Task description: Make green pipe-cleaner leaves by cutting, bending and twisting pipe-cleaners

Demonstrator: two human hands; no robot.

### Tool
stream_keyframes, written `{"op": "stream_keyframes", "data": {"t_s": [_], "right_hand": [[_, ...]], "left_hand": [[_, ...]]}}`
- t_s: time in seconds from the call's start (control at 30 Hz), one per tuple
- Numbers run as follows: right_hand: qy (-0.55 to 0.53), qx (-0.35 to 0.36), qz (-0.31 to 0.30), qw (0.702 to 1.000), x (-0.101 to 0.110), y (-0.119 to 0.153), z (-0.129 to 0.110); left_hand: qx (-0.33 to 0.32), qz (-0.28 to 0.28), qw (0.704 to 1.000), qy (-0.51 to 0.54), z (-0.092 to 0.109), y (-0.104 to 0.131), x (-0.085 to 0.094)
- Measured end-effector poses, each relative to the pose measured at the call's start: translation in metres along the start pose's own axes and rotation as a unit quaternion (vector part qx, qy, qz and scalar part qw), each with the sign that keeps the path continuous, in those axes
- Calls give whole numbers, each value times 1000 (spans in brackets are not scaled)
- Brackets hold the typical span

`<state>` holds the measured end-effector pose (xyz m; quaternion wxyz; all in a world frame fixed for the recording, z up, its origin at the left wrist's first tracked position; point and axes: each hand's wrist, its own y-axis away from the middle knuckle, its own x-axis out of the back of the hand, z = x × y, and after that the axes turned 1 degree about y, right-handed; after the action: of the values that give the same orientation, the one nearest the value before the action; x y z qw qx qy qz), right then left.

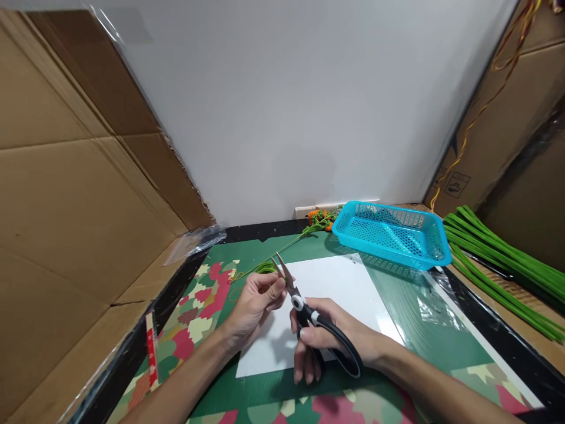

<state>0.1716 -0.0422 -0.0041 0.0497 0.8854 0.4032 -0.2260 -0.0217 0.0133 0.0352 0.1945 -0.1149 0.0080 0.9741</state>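
Observation:
My right hand (320, 333) is wrapped round the black and white handles of a pair of scissors (298, 303). Their narrow metal blades stand slightly apart and point up and left, right beside the fingertips of my left hand (265, 294). Those fingertips are pinched together, and a small bit of green shows at them by the blades; most of what they hold is hidden. Behind my left hand lies a bundle of looped green strands (265, 268). Both hands are above a white sheet of paper (339, 282).
Orange flowers on a green stem (321, 219) lie at the back, beside a blue perforated basket (391, 232). Long fuzzy green stems (498, 259) are on the right. A red and white strip (152, 347) lies at left. Cardboard walls (79, 176) flank the patterned table mat (198, 312).

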Motion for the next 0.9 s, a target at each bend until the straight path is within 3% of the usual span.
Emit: {"op": "stream_keyframes", "data": {"t_s": [0.47, 0.9], "right_hand": [[-9, 82, -25, 996, 2, -1, 12], [-71, 35, -39, 996, 3, -1, 13]], "left_hand": [[6, -6, 1000, -25, 1, -1, -2], [36, 3, 999, -11, -6, 0, -3]]}}
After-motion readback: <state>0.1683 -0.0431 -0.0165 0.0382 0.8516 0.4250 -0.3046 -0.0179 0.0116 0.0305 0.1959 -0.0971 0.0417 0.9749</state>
